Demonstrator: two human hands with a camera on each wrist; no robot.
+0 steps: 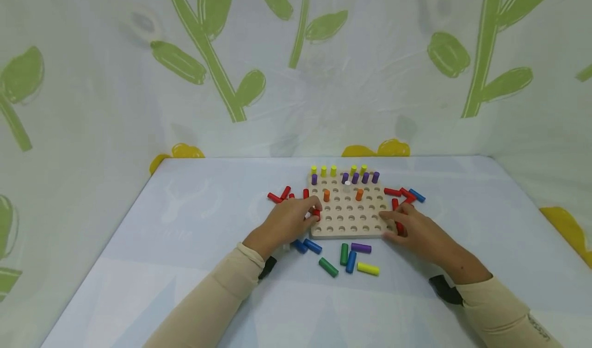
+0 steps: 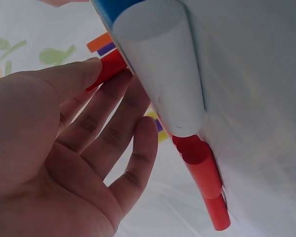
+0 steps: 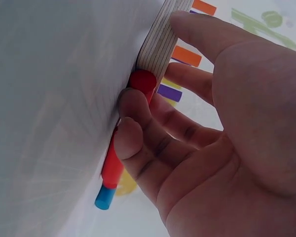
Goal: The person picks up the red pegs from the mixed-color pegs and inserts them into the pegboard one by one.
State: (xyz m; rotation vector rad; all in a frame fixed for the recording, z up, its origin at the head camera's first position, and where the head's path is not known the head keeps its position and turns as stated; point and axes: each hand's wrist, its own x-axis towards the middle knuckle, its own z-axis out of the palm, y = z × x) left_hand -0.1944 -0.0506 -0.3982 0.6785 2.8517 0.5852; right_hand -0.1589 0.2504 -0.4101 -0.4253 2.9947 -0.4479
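Observation:
Between thumb and fingertips, my left hand [image 1: 284, 222] pinches a red peg [image 1: 316, 215] over the left side of the wooden pegboard [image 1: 347, 235]. That red peg [image 2: 111, 69] stands tilted in the left wrist view; its lower end is hidden. At the board's right front corner, my right hand [image 1: 418, 235] touches the edge with thumb and index finger, the fingers loosely bent. A red peg [image 3: 143, 80] lies beside its lower fingertips. Yellow pegs [image 1: 324, 171] and purple pegs [image 1: 355, 178] stand in the back rows. Two orange pegs [image 1: 326, 195] and a white peg [image 1: 347, 185] stand further forward.
Loose red pegs [image 1: 275, 198] lie left of the board, more red pegs [image 1: 392, 191] and a blue peg [image 1: 417, 195] to its right. In front are green [image 1: 328, 267], blue, purple and yellow pegs. A white peg [image 2: 163, 69] lies below my left hand.

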